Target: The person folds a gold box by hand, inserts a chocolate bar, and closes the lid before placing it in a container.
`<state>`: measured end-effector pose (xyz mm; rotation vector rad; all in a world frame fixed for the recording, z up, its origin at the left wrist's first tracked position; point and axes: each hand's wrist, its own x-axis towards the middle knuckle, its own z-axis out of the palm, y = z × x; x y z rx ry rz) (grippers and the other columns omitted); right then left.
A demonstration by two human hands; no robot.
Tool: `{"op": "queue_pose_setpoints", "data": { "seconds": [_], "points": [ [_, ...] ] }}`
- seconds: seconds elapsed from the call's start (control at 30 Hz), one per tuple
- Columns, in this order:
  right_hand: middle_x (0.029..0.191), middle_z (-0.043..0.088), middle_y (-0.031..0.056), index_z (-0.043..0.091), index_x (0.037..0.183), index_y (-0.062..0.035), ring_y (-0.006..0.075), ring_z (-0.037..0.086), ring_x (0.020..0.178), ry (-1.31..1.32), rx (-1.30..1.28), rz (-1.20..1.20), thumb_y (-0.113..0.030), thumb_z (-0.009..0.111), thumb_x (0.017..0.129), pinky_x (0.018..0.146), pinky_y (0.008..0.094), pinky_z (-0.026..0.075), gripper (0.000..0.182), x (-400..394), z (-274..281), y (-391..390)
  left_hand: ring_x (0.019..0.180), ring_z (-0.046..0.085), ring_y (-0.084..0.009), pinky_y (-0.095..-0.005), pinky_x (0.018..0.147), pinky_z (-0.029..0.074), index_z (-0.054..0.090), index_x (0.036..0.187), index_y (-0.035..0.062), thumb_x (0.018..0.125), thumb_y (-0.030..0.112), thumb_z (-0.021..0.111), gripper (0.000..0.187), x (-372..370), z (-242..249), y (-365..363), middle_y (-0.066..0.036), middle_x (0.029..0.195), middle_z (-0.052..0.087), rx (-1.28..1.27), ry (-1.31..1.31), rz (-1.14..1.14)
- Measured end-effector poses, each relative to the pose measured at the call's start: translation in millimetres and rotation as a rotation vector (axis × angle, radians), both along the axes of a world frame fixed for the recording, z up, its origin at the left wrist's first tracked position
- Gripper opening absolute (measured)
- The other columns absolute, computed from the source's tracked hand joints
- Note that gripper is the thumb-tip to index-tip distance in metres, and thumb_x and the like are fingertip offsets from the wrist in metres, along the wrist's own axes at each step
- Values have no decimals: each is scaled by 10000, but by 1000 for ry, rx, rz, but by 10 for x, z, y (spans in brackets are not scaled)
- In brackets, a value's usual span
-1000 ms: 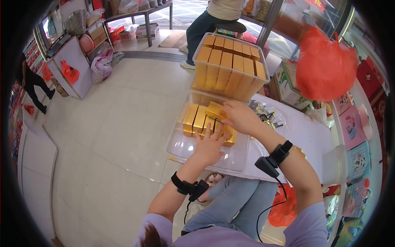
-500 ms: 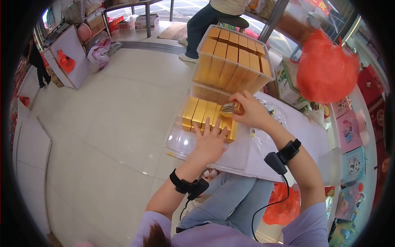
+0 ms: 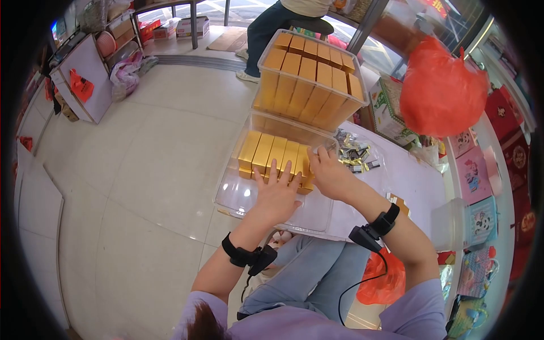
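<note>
A row of shiny gold boxes point(image 3: 263, 152) stands side by side in a clear plastic bin point(image 3: 231, 191). My left hand point(image 3: 276, 198) lies over the near side of the row, fingers spread and fingertips touching the boxes. At the row's right end my right hand point(image 3: 331, 177) has its fingers bent around the top of the last gold box point(image 3: 304, 161). Part of that box is hidden behind the hand. Small black and gold pieces point(image 3: 356, 152) lie on the table just beyond my right hand.
Behind the bin, another clear bin point(image 3: 311, 85) is filled with upright gold boxes. A white table point(image 3: 411, 175) supports both. A red plastic bag point(image 3: 442, 90) hangs at the right, near shelves of colourful gift bags point(image 3: 481, 221). A person point(image 3: 269, 34) sits beyond the bins.
My right hand has moved down and toward me, bringing the gold box from above into the right end of the row. My left hand stays spread on the boxes. The view has shifted slightly.
</note>
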<state>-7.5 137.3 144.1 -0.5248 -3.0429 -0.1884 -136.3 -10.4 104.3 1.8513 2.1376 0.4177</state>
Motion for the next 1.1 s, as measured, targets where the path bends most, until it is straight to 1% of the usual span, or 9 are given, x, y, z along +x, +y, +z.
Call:
{"op": "queue_pose_setpoints", "data": {
  "seconds": [0.07,0.13,0.37,0.53,0.73,0.8,0.9,0.97,1.1],
  "points": [
    [1134,515,217,505,1121,21,390,566,1068,-31,-16,-1,-134,793,760,820,403,536,488,-23,79,-5,1490,111,-459,-771,1087,31,441,1480,128,861,390,699,720,1,11,1,-171,1607,245,2,1,-1],
    [1167,557,191,530,1055,38,340,640,987,-201,-147,-111,-142,844,664,797,391,548,532,-73,237,7,1491,101,-461,-758,1095,54,419,1496,149,882,426,672,719,-2,49,7,-165,1620,206,-49,28,-4],
    [955,622,124,545,981,-46,334,649,879,-20,1,-75,-241,889,610,796,423,503,543,-107,6,36,1498,97,-440,-757,1098,50,395,1509,166,881,416,674,731,-12,66,2,-148,1627,200,-71,41,-15],
    [941,676,106,664,943,-45,272,662,941,-202,-122,-87,-265,841,666,815,387,476,395,-119,42,69,1499,90,-440,-758,1098,69,394,1508,161,884,395,670,721,-18,93,0,-145,1630,191,-80,-7,-11],
    [919,682,105,700,843,-45,278,670,901,-92,-24,-64,-156,702,755,817,368,458,141,-76,-147,-33,1502,79,-437,-760,1099,61,397,1505,157,889,398,665,713,-28,119,7,-146,1632,184,-113,-1,-18],
    [947,681,122,712,835,-31,297,653,952,-94,-64,-120,-213,698,807,845,382,452,185,-84,-80,-4,1502,90,-431,-759,1098,64,401,1501,155,890,404,665,710,-46,106,7,-144,1632,185,-103,31,-58],
    [1106,634,134,716,966,-89,307,596,1085,-101,-346,-136,-300,741,833,925,415,442,251,141,88,7,1503,94,-417,-752,1103,66,393,1503,152,878,384,688,729,-48,108,18,-133,1629,195,-113,-3,-70],
    [1281,559,148,701,1086,-130,323,501,1249,493,-414,81,-307,705,886,1077,464,362,267,452,31,40,1503,103,-411,-737,1109,77,381,1502,125,879,341,700,732,-78,18,19,-146,1616,219,53,-44,53],
    [1339,521,130,641,1194,-150,324,447,1316,495,-250,-251,-251,701,891,1160,555,248,325,1497,-32,174,1479,193,-423,-703,1126,82,500,1369,90,899,283,690,542,-136,-92,65,-140,1564,335,333,17,138]
  ]
}}
